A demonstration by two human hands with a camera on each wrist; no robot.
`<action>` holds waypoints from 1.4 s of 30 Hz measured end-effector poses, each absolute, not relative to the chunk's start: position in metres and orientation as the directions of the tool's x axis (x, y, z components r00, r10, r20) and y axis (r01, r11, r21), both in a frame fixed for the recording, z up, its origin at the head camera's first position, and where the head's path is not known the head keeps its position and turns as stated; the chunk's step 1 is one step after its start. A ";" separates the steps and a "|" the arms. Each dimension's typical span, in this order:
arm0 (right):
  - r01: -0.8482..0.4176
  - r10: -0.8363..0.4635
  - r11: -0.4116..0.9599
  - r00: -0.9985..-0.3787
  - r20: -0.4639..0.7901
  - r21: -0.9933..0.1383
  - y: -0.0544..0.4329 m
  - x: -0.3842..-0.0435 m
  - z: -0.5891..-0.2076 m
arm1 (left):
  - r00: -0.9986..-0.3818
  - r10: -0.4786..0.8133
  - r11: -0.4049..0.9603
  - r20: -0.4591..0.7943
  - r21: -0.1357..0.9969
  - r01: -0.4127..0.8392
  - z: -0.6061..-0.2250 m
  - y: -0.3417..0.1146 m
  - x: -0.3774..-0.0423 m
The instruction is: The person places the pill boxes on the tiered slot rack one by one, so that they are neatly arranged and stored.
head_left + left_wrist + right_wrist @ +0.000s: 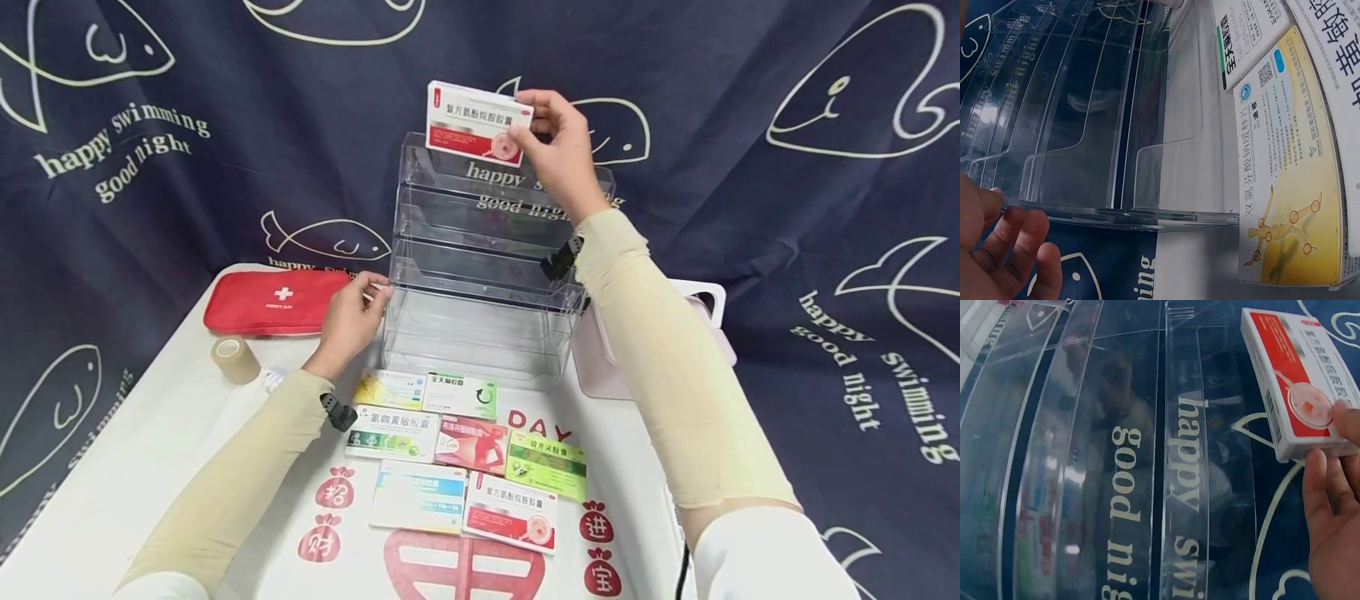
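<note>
My right hand (558,150) pinches a white and red medicine box (476,125) by its right end, with the thumb on the printed front. The box is held upright just above the top tier of a clear stepped plastic rack (480,333). In the right wrist view, the box (1300,381) stands beside the rack's upper edge. My left hand (351,325) rests with loosely bent fingers at the rack's left side. In the left wrist view, those fingertips (1035,222) lie right along the side wall.
Several medicine boxes lie in rows before the rack, including a yellow one (1291,169), a green one (547,465) and another red-white one (512,510). A red first-aid pouch (277,302) and a tan bandage roll (236,360) are left; a pink container (603,358) stands right.
</note>
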State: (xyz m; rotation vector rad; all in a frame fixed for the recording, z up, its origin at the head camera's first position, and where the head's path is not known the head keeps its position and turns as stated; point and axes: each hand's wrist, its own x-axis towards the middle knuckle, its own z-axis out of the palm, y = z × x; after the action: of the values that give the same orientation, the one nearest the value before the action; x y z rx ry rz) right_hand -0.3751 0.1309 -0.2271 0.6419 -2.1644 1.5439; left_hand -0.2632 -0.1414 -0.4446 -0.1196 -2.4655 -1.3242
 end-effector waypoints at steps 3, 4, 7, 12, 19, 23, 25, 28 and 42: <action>-0.580 -0.133 0.335 -0.809 0.572 -0.742 0.126 -0.391 -0.231 | -0.939 -0.084 0.563 0.334 0.793 0.232 -0.443 -0.141 -0.263; -0.579 -0.139 0.350 -0.810 0.570 -0.737 0.125 -0.393 -0.233 | -0.939 -0.083 0.563 0.335 0.793 0.233 -0.443 -0.141 -0.263; -0.560 -0.163 0.401 -0.822 0.545 -0.725 0.123 -0.396 -0.239 | -0.942 -0.079 0.565 0.327 0.793 0.228 -0.442 -0.140 -0.263; -0.529 -0.193 0.466 -0.843 0.503 -0.709 0.122 -0.392 -0.249 | -0.949 -0.077 0.565 0.307 0.798 0.212 -0.442 -0.139 -0.263; -0.516 -0.191 0.509 -0.848 0.494 -0.689 0.122 -0.395 -0.258 | -0.951 -0.080 0.568 0.300 0.797 0.204 -0.442 -0.139 -0.262; -0.532 -0.196 0.531 -0.834 0.515 -0.660 0.121 -0.398 -0.263 | -0.952 -0.082 0.578 0.296 0.792 0.196 -0.442 -0.139 -0.261; -0.543 -0.202 0.537 -0.826 0.526 -0.646 0.121 -0.398 -0.264 | -0.951 -0.082 0.582 0.298 0.789 0.197 -0.443 -0.140 -0.261; -0.560 -0.212 0.551 -0.811 0.546 -0.618 0.119 -0.397 -0.266 | -0.948 -0.080 0.582 0.307 0.787 0.206 -0.443 -0.141 -0.261; -0.551 -0.190 0.637 -0.790 0.584 -0.539 0.108 -0.392 -0.270 | -0.947 -0.084 0.583 0.309 0.786 0.204 -0.446 -0.141 -0.261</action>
State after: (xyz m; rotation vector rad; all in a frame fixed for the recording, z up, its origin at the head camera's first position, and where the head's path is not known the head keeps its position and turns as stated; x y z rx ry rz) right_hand -0.3920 0.1081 -0.2703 0.5804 -2.3776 1.0081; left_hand -0.2610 -0.1414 -0.4457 -0.0978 -2.5036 -1.3012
